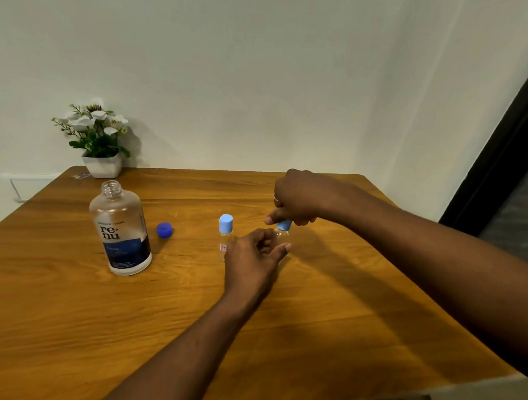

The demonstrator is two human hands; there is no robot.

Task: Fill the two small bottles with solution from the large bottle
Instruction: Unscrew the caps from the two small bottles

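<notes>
Right hand [296,198] pinches the cap [284,224] mid-frame, probably unscrewing. Left hand [253,258] curls round that small bottle [280,234] so it won't spin.

The counter [342,313] is carrying one large bottle [120,231], two small bottles [224,243] [282,233], one loose blue cap [164,230] and one flower pot [102,165].
</notes>
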